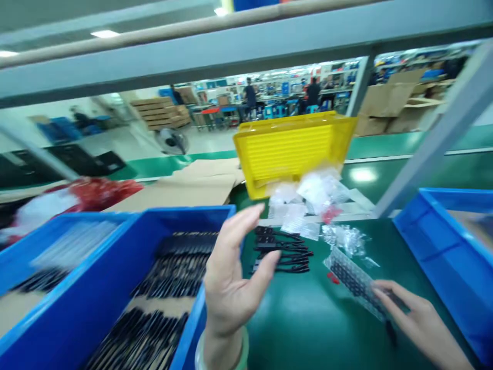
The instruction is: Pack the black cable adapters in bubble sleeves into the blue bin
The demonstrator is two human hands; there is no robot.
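Left hand point(231, 280): raised over the near side of the bench point(304, 318), thumb and fingers spread wide apart, holding nothing; a pale green bangle point(244, 349) at the wrist.

Right hand point(418, 316): lower, at right, thumb and fingers closed on the near end of a clear bubble-wrap sleeve point(352, 280). The sleeve slants away over the bench, dark contents showing through; a black end point(391, 333) protrudes beside the fingers, blurred.

Blue bin point(194, 321), left of the raised hand: black corded parts point(162, 272) in rows, with brown cardboard between the batches. Second blue bin point(48, 239), farther left: more black parts, clear plastic sleeves. Third blue bin point(435, 257), right side: contents mostly out of view.

Small red pieces point(333, 278): on the bench, just beside the sleeve's far end.

Black parts with cords point(283, 249): set side by side on the bench, partly behind the left thumb.

Crumpled clear plastic point(344, 239): beyond the sleeve.

Clear bags point(298, 213): a loose heap at the far edge, before a tilted yellow crate point(292, 149).

Cardboard sheets point(204, 182): left of the crate.

Background: fan point(170, 141), cardboard boxes point(396, 100), several people among workstations.
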